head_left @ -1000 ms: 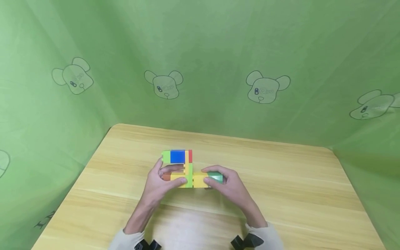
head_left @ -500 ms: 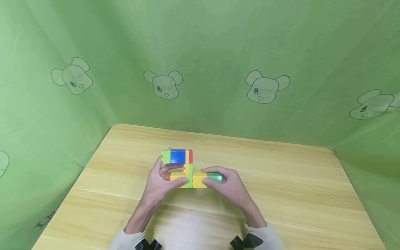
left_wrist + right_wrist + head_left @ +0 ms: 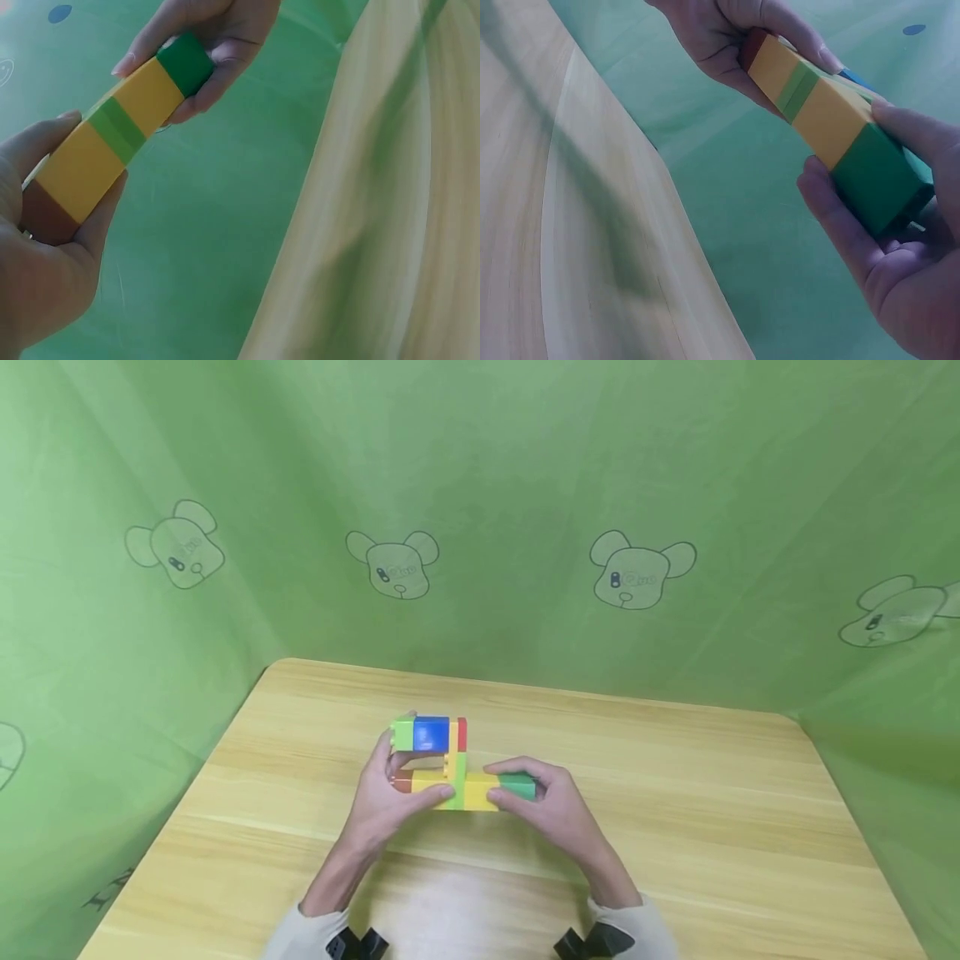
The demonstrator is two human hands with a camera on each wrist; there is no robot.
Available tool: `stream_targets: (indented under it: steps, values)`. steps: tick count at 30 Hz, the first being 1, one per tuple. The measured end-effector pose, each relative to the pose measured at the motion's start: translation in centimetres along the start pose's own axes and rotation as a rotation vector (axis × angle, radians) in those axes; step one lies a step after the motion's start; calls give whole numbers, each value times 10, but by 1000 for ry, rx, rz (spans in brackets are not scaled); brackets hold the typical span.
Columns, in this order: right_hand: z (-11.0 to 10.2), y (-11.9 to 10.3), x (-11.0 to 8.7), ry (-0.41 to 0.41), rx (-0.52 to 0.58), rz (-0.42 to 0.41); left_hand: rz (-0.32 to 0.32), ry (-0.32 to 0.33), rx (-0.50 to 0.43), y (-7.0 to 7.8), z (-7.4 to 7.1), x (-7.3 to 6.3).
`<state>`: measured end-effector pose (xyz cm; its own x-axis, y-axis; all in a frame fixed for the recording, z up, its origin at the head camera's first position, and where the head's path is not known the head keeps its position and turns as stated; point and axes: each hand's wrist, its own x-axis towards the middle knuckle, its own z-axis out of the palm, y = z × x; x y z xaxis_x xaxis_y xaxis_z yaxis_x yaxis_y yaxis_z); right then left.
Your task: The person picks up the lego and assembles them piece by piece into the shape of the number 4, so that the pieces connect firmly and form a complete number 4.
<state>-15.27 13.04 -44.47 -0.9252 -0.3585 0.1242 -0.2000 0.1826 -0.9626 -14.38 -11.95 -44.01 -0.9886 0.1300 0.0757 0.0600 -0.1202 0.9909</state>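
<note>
Both hands hold one model of toy building bricks up over the table. In the head view, its lower row runs from a brown brick through a yellow brick and a thin light green piece to a second yellow brick and a dark green brick. Beyond that row a blue brick joins a light green brick and a red piece. My left hand grips the brown and yellow end. My right hand pinches the second yellow brick and wraps the dark green end.
A wooden table lies beneath the hands. Behind and beside it hangs a green curtain with mouse-head drawings. Black devices sit on both wrists at the light sleeves.
The narrow gap with studs between the light green piece and the right yellow brick has closed. The model has shifted slightly right and tilted a little; both hands keep their grip.
</note>
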Motion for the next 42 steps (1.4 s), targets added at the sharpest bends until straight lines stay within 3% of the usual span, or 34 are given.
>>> stream_targets:
  steps: [5, 12, 15, 20, 29, 31, 34, 37, 40, 42]
  values:
    - [1, 0, 0, -8, 89, 11, 44, -23, 39, 2, 0, 4]
    - [-3, 3, -2, -32, 64, 44, 21, -54, 19, -1, 1, 4]
    - [-7, 5, -2, -139, 171, 39, 24, -76, 1, 3, -2, 4]
    - [-19, 7, -4, -389, 489, 65, 39, -111, 6, 8, -7, 2]
    - [-16, 16, -8, -781, 794, 219, 122, -309, 13, 4, -1, -3]
    - [-14, 18, -10, -821, 852, 248, 138, -343, -7, 3, 0, -2]
    - [-12, 18, -12, -804, 903, 276, 161, -335, 14, 2, -1, -1]
    - [-11, 14, -14, -683, 876, 265, 203, -267, 67, 1, 0, 2]
    - [-8, 8, -15, -518, 749, 210, 271, -203, 91, -1, 5, 3]
    - [-5, 4, -16, -382, 598, 173, 312, -166, 89, -2, 10, 3]
